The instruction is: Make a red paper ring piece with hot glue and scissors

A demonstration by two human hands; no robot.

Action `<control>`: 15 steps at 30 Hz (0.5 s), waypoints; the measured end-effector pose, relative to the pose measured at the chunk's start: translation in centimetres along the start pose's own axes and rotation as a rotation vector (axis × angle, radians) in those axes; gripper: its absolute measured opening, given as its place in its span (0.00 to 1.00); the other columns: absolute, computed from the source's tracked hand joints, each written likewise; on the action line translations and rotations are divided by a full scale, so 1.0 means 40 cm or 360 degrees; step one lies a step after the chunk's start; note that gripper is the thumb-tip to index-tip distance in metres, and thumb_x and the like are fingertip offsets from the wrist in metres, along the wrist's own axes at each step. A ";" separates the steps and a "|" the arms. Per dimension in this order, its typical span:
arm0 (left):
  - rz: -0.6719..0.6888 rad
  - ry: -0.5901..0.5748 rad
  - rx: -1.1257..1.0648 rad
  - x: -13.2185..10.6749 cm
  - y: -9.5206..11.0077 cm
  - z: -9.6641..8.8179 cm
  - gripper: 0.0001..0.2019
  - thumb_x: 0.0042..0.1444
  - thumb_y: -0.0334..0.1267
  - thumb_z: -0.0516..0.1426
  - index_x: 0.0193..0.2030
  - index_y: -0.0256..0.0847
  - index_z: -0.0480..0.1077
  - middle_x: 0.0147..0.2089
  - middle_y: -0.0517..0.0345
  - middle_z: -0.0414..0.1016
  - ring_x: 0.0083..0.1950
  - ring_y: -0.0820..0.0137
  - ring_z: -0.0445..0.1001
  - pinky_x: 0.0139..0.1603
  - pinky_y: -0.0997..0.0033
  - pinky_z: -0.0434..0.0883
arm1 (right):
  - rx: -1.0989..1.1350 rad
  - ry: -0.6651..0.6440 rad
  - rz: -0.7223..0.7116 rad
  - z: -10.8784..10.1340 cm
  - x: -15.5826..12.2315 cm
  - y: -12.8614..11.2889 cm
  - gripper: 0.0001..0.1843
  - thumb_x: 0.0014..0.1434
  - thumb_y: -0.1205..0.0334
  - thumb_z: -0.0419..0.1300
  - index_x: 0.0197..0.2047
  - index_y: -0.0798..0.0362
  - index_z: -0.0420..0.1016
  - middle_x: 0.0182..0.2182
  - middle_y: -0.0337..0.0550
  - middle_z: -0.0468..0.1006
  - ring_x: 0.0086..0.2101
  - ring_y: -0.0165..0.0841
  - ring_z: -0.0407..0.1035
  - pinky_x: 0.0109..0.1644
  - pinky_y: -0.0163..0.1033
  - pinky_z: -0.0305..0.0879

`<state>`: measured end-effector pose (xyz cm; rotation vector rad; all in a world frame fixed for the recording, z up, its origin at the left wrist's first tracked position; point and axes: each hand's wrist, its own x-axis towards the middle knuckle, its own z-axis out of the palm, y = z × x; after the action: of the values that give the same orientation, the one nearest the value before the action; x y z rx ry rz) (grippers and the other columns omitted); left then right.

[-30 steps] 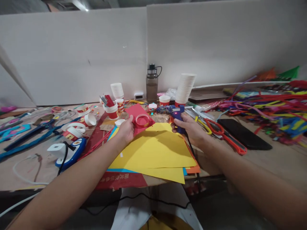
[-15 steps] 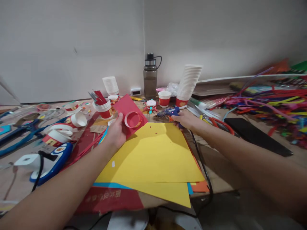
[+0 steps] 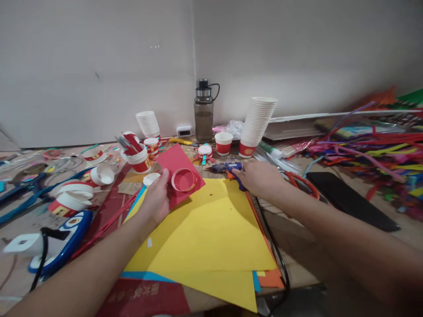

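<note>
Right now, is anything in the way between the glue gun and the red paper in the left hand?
Nothing visible is in the way. The glue gun, at the right hand, points toward the red paper in the left hand. The small white-topped craft sits farther back.

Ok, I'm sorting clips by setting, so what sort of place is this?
Probably a handicraft workspace, judging by the glue gun at the right hand, the red sheet in the left hand and the tall stack of paper cups.
</note>
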<state>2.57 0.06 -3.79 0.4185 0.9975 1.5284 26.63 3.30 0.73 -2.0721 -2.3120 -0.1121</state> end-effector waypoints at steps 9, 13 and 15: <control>0.0297 -0.0378 0.0087 0.005 0.000 -0.004 0.07 0.60 0.37 0.56 0.40 0.38 0.72 0.42 0.54 0.80 0.45 0.69 0.78 0.52 0.67 0.74 | 0.1368 0.0021 -0.0424 -0.017 -0.049 -0.137 0.18 0.65 0.54 0.48 0.29 0.53 0.69 0.25 0.41 0.73 0.26 0.29 0.64 0.27 0.34 0.55; 0.0197 -0.0561 0.0201 0.000 -0.009 -0.008 0.11 0.60 0.41 0.57 0.43 0.35 0.73 0.43 0.49 0.80 0.47 0.65 0.78 0.53 0.64 0.73 | 0.1797 -0.0181 -0.0351 0.020 -0.049 -0.168 0.17 0.63 0.54 0.48 0.26 0.53 0.64 0.19 0.36 0.67 0.20 0.26 0.60 0.24 0.32 0.53; 0.0145 -0.0602 0.0217 0.000 -0.015 -0.011 0.12 0.59 0.42 0.58 0.44 0.35 0.74 0.44 0.48 0.80 0.47 0.64 0.78 0.54 0.62 0.73 | 0.1885 -0.0264 -0.0342 0.036 -0.054 -0.167 0.16 0.61 0.53 0.52 0.25 0.53 0.65 0.15 0.32 0.64 0.18 0.25 0.57 0.22 0.31 0.51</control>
<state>2.63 -0.12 -4.49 0.8257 0.7937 1.3973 20.27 0.54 -1.08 -1.2213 -1.8355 1.1403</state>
